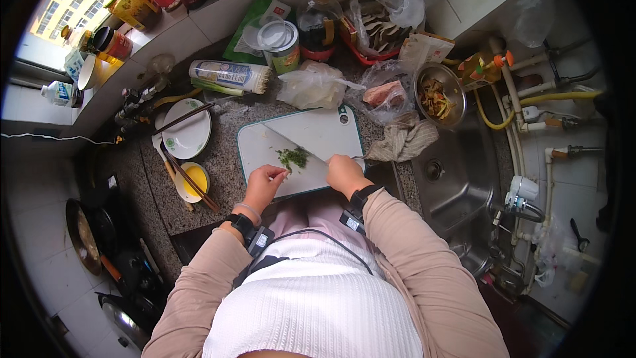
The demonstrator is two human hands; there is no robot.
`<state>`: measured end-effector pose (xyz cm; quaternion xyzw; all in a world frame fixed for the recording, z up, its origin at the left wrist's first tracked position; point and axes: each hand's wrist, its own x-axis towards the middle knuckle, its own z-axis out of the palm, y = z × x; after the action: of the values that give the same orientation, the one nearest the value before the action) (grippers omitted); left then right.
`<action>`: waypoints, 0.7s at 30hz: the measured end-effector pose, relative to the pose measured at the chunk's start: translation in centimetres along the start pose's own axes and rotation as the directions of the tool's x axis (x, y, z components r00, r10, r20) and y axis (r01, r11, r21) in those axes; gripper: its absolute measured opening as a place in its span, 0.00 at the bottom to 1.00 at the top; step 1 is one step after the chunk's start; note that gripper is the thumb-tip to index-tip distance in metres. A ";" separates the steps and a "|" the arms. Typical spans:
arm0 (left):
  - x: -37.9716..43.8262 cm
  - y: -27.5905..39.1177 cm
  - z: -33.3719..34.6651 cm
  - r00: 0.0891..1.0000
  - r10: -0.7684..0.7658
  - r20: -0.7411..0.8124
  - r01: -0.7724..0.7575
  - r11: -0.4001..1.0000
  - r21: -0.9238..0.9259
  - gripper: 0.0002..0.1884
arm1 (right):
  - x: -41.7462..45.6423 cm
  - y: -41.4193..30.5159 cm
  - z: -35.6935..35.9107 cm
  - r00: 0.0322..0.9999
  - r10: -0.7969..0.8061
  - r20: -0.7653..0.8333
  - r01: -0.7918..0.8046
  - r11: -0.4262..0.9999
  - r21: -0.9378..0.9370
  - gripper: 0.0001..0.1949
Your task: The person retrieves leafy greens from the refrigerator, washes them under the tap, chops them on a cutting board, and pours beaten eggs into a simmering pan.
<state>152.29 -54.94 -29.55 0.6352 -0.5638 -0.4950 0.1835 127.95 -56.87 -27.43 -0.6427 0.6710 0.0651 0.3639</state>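
My right hand (346, 174) is closed around the handle of a kitchen knife (294, 142), whose blade slants up and left over the white cutting board (323, 127). Chopped green herbs (293, 157) lie in a small heap on the board, just below and beside the blade. At the board's lower left, my left hand (266, 184) has thumb and fingertips together near the herbs; whether a small bit is pinched between them I cannot tell. A striped cloth (405, 138) lies by the board's right edge.
Left of the board are a white plate (186, 132) and a bowl of yellow liquid (195, 181) with chopsticks across them. Behind it sit packaged noodles (228, 75), a plastic bag (313, 84) and wrapped meat (385, 94). A metal bowl (440, 94) stands beyond the sink (452, 174).
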 end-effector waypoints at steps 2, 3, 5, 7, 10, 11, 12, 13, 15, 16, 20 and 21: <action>-0.3 1.2 -0.3 0.996 0.078 -0.052 -0.071 0.991 0.112 0.08 | -0.4 1.4 -0.3 0.999 -0.007 -0.048 0.010 0.997 0.075 0.11; -0.4 1.2 -0.3 0.992 0.106 -0.074 -0.098 0.989 0.111 0.08 | -0.9 1.9 -0.2 0.996 -0.018 -0.090 0.029 0.992 0.124 0.11; 0.0 0.9 0.1 0.980 0.167 -0.111 -0.155 0.982 0.103 0.08 | -1.4 3.3 0.9 0.991 -0.024 -0.133 0.059 0.961 0.272 0.11; 0.0 0.8 0.8 0.963 0.233 -0.139 -0.221 0.971 0.091 0.15 | -2.1 3.0 1.1 0.990 -0.044 -0.135 0.102 0.879 0.465 0.11; -0.9 1.5 2.1 0.928 0.366 -0.075 -0.353 0.924 0.145 0.31 | -3.0 2.2 0.1 0.982 0.046 0.184 -0.170 0.639 0.750 0.06; -1.6 2.3 2.2 0.951 0.309 0.029 -0.308 0.929 0.207 0.36 | -3.2 1.9 -0.3 0.973 0.028 0.230 -0.208 0.543 0.813 0.06; -2.0 2.2 2.5 0.921 0.380 0.080 -0.388 0.883 0.266 0.37 | -3.6 1.6 -0.6 0.961 0.006 0.277 -0.251 0.444 0.860 0.05; -2.3 2.2 2.7 0.885 0.445 0.136 -0.464 0.827 0.319 0.39 | -3.9 1.3 -0.9 0.947 -0.021 0.321 -0.295 0.339 0.893 0.06; -2.2 2.5 2.7 0.927 0.325 0.190 -0.374 0.848 0.376 0.39 | -4.1 1.0 -1.4 0.933 -0.058 0.356 -0.327 0.281 0.902 0.06; -2.0 2.6 2.7 0.941 0.262 0.215 -0.330 0.852 0.406 0.40 | -4.3 1.1 -1.5 0.928 -0.070 0.365 -0.335 0.269 0.903 0.06; -0.1 0.1 2.7 0.988 0.097 0.119 -0.137 0.909 0.394 0.41 | -5.2 1.7 -1.7 0.925 -0.043 0.378 -0.345 0.324 0.881 0.07; -0.1 0.5 2.1 0.985 0.110 0.132 -0.153 0.912 0.380 0.41 | -5.3 2.2 -1.4 0.938 -0.009 0.346 -0.311 0.417 0.854 0.07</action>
<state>150.24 -54.28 -30.03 0.5919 -0.7012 -0.3935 0.0559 124.89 -52.98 -24.18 -0.2680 0.5941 -0.1733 0.7384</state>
